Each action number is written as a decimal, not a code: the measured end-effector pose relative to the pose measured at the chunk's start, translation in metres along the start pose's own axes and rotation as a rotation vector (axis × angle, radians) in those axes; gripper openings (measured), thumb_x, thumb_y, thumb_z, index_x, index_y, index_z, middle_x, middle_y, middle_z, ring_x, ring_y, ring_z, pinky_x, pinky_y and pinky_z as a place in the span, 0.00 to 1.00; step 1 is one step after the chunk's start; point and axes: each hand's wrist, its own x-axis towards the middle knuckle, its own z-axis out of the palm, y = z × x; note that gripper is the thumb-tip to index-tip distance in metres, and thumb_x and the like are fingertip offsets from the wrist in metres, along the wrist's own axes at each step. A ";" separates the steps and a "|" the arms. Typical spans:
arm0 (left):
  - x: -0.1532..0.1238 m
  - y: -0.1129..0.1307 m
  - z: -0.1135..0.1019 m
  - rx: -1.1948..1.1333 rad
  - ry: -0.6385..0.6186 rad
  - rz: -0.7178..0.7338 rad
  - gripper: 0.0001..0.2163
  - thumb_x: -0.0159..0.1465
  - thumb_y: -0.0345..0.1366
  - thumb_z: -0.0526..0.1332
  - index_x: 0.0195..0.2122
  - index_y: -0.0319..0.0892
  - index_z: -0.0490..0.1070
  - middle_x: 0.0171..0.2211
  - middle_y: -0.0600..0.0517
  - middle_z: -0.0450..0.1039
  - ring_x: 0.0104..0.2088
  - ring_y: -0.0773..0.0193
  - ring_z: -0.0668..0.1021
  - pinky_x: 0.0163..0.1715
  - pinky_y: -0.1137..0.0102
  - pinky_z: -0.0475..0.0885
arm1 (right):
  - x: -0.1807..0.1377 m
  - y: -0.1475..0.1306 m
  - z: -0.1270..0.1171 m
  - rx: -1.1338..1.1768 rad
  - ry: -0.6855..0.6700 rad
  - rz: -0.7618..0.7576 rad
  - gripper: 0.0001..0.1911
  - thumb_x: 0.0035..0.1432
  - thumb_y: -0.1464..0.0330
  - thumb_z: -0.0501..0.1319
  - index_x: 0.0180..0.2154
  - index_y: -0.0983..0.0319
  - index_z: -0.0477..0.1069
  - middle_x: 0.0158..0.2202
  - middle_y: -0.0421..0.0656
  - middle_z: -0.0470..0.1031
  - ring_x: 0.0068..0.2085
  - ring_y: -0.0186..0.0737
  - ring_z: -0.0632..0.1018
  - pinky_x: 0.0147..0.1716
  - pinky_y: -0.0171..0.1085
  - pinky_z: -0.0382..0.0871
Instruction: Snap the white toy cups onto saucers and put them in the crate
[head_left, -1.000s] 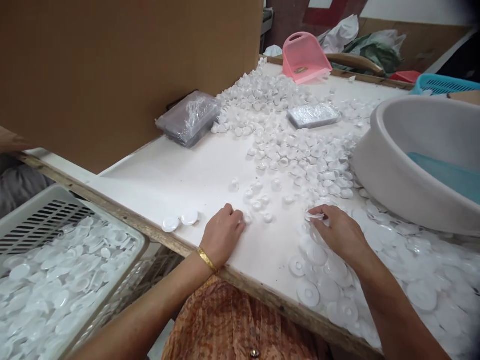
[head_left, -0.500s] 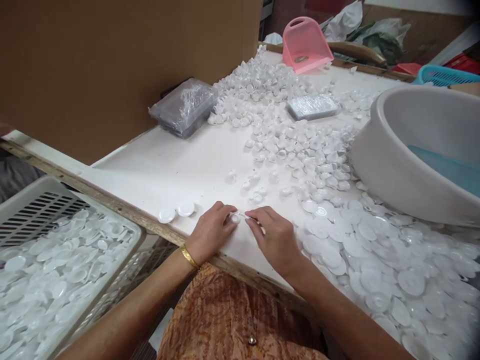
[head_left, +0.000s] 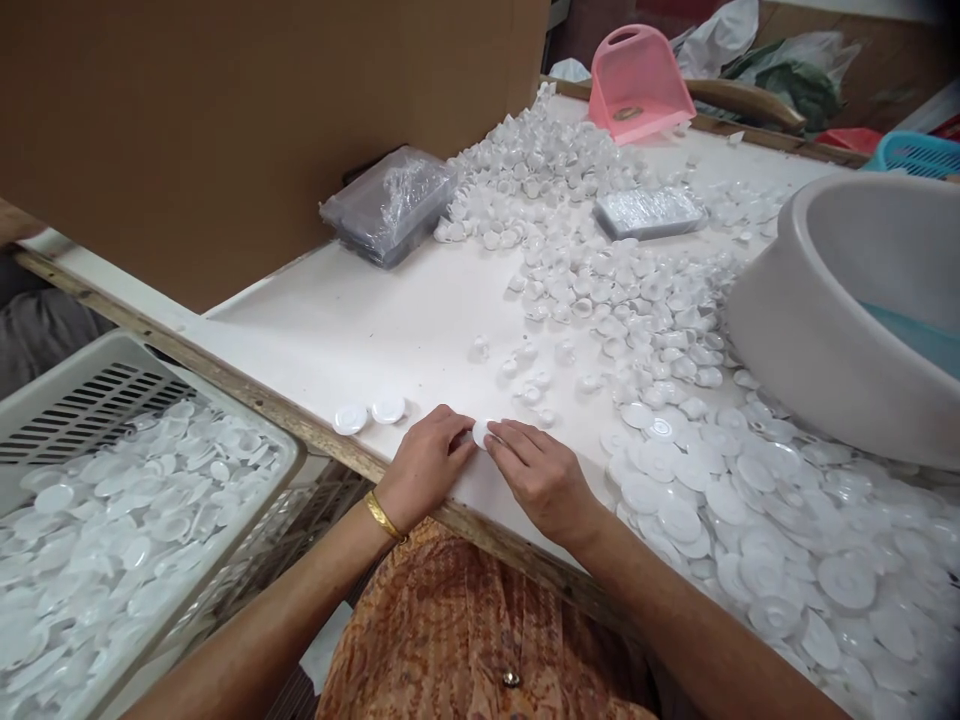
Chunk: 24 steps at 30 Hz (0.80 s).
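Observation:
A small round white plastic piece [head_left: 484, 433], like a miniature saucer, is between my two hands just above the table's near edge. My left hand [head_left: 427, 458], with a gold bangle at its wrist, pinches the left side of it with thumb and forefinger. The fingers of my right hand [head_left: 538, 475] are closed against its right side and partly cover it. Left of my hands, two white saucer-like discs [head_left: 388, 409] lie on the white tabletop [head_left: 300, 340]. Several small cup-like white pieces [head_left: 534, 388] lie just beyond my fingers.
A heap of white discs [head_left: 750, 500] spreads to the right, with cup-like pieces [head_left: 555, 160] piled behind. A large grey basin [head_left: 787, 300] stands at right. A basket of white pieces [head_left: 292, 465] sits lower left. Wrapped packs [head_left: 390, 205], a pink scoop [head_left: 637, 85] and a cardboard box [head_left: 262, 130] stand farther back.
The right fingers have shifted left against the left hand, and a white disc face now shows where a smaller round part showed before. The view has swung slightly left.

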 end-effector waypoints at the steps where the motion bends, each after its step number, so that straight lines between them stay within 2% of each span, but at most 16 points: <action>1: -0.001 -0.001 -0.001 -0.010 -0.002 0.004 0.09 0.61 0.31 0.51 0.37 0.41 0.70 0.33 0.50 0.68 0.34 0.65 0.70 0.37 0.68 0.66 | 0.000 -0.001 -0.001 -0.013 -0.004 -0.015 0.14 0.58 0.77 0.52 0.44 0.66 0.71 0.46 0.51 0.73 0.49 0.45 0.72 0.43 0.43 0.71; 5: -0.004 0.000 -0.003 -0.074 -0.030 -0.003 0.13 0.63 0.31 0.48 0.39 0.41 0.71 0.34 0.49 0.70 0.37 0.64 0.72 0.40 0.68 0.66 | 0.001 -0.003 -0.005 -0.043 -0.022 -0.037 0.14 0.58 0.78 0.52 0.42 0.66 0.72 0.46 0.50 0.74 0.49 0.46 0.72 0.44 0.43 0.72; 11: 0.003 0.003 -0.005 -0.137 -0.063 -0.140 0.09 0.60 0.37 0.53 0.32 0.40 0.71 0.29 0.51 0.72 0.31 0.65 0.72 0.32 0.70 0.65 | -0.005 -0.004 -0.003 0.006 -0.014 -0.019 0.14 0.58 0.78 0.51 0.43 0.68 0.71 0.48 0.52 0.72 0.51 0.45 0.70 0.49 0.43 0.70; 16: 0.008 0.007 -0.009 -0.487 -0.190 -0.334 0.07 0.57 0.38 0.56 0.28 0.40 0.68 0.17 0.57 0.66 0.19 0.70 0.68 0.22 0.74 0.62 | -0.006 -0.002 -0.001 0.059 -0.019 0.032 0.10 0.58 0.78 0.52 0.37 0.67 0.72 0.45 0.51 0.73 0.49 0.43 0.72 0.49 0.41 0.70; 20: 0.007 0.013 -0.014 -0.755 -0.201 -0.426 0.06 0.54 0.36 0.59 0.27 0.39 0.66 0.17 0.59 0.64 0.18 0.73 0.67 0.19 0.76 0.62 | -0.009 0.000 -0.002 0.092 0.002 0.012 0.11 0.57 0.78 0.54 0.40 0.66 0.71 0.45 0.50 0.73 0.50 0.43 0.71 0.49 0.42 0.69; 24: 0.004 0.014 -0.014 -0.874 -0.213 -0.451 0.06 0.55 0.36 0.60 0.28 0.38 0.66 0.17 0.59 0.64 0.18 0.74 0.67 0.18 0.78 0.61 | -0.010 0.002 -0.006 0.103 0.036 0.029 0.11 0.56 0.77 0.56 0.42 0.65 0.71 0.46 0.49 0.73 0.49 0.42 0.72 0.47 0.41 0.69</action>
